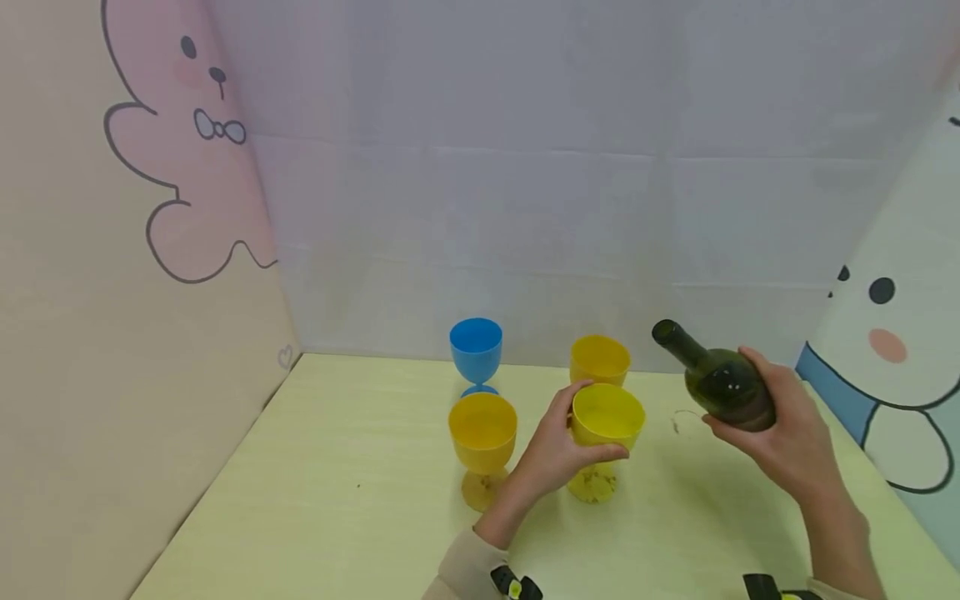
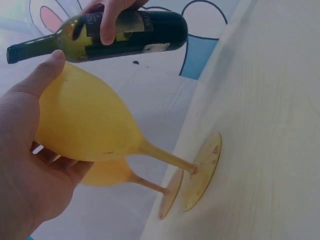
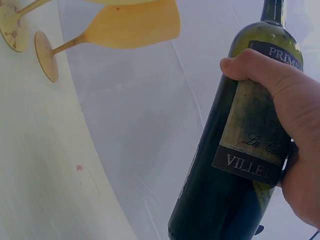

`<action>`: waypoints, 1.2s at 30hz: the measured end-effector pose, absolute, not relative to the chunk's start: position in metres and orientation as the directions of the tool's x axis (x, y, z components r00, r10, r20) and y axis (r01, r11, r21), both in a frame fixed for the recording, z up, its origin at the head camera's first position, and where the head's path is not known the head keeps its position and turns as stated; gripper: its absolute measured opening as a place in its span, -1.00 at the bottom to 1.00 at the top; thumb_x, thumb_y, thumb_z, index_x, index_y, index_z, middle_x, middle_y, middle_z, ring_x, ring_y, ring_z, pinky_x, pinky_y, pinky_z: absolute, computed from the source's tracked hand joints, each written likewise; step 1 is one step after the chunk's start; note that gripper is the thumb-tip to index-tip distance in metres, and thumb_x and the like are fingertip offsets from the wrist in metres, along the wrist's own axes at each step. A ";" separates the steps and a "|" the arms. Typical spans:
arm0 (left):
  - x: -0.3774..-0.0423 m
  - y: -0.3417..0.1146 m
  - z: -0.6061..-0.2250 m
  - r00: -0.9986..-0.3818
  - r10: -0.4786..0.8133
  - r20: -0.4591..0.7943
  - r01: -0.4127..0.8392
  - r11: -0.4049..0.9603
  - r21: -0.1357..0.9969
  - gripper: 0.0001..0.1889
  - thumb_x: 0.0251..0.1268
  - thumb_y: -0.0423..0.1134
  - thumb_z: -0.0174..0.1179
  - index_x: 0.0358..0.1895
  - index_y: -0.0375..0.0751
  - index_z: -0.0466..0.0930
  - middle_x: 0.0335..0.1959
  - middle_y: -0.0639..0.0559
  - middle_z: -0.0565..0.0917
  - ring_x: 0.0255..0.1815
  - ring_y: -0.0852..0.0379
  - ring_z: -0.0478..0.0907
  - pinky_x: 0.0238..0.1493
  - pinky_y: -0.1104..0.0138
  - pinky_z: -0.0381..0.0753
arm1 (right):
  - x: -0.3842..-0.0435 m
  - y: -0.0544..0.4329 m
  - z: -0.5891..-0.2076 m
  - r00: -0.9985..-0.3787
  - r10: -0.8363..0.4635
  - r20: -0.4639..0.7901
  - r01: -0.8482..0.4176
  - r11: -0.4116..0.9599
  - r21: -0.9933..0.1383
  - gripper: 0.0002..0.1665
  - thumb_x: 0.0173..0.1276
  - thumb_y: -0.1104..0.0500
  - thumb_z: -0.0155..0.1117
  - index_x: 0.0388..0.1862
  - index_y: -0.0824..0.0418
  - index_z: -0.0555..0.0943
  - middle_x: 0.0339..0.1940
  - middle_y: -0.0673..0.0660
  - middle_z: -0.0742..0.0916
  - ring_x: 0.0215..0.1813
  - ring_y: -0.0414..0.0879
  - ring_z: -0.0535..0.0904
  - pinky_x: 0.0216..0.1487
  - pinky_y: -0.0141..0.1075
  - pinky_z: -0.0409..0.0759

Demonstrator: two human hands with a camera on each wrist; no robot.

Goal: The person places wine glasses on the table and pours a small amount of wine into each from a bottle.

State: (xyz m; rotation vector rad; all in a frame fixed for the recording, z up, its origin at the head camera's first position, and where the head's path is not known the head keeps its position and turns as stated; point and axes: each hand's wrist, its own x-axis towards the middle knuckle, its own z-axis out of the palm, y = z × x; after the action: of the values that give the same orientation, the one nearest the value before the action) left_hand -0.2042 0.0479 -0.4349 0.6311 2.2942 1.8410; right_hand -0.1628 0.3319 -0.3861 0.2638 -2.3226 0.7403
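Note:
My left hand (image 1: 553, 454) grips the bowl of a bright yellow goblet (image 1: 609, 421), the thumb along its front. In the left wrist view, its stemmed foot (image 2: 204, 172) is at the tabletop, with the bowl above. My right hand (image 1: 798, 437) holds a dark green wine bottle (image 1: 723, 385) round its labelled body, raised to the right of the goblet. The bottle leans with its open neck (image 1: 677, 340) pointing up and left towards the goblets. Part of its label (image 3: 250, 145) shows between thumb and palm in the right wrist view.
Directly behind the held goblet stands another yellow goblet (image 1: 600, 357), partly hidden. An orange-yellow goblet (image 1: 482, 433) is to the left, near my left forearm, with a blue goblet (image 1: 476, 354) behind it. The pale table (image 1: 322, 483) meets a curtain-like backdrop (image 1: 465, 200).

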 end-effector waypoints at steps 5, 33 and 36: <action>-0.204 0.047 -0.435 -0.899 0.408 0.160 0.244 0.165 0.956 -0.11 0.02 0.10 0.50 0.41 0.47 0.14 0.25 0.32 0.41 0.12 0.31 0.47 0.17 0.29 0.56 | -0.164 0.336 -0.384 -0.737 -0.056 0.673 -0.396 0.843 -0.364 0.33 -0.43 0.27 0.73 0.48 0.10 0.36 0.09 0.36 0.60 0.03 0.15 0.41 0.03 -0.41 0.20; -0.202 0.051 -0.434 -0.905 0.403 0.135 0.216 0.162 0.963 -0.11 0.02 0.07 0.51 0.40 0.50 0.15 0.23 0.35 0.41 0.08 0.34 0.48 0.13 0.34 0.57 | -0.156 0.358 -0.382 -0.708 -0.232 0.667 -0.361 0.931 -0.060 0.22 0.07 -0.76 -0.38 0.44 -0.01 0.41 0.17 0.30 0.54 0.06 0.34 0.41 0.05 0.28 0.25; -0.203 0.048 -0.433 -0.906 0.401 0.139 0.221 0.165 0.961 -0.11 0.01 0.07 0.52 0.40 0.50 0.15 0.22 0.35 0.41 0.08 0.33 0.48 0.12 0.34 0.57 | -0.158 0.355 -0.381 -0.706 -0.246 0.664 -0.368 0.929 -0.047 0.20 0.09 -0.75 -0.41 0.44 -0.03 0.41 0.17 0.29 0.54 0.07 0.34 0.40 0.07 0.29 0.23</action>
State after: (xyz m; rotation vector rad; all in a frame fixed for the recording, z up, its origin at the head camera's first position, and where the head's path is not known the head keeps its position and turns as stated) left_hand -0.2029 0.0484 -0.4330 0.6142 2.2810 1.8408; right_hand -0.1581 0.3553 -0.3812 0.4336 -2.3874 0.2288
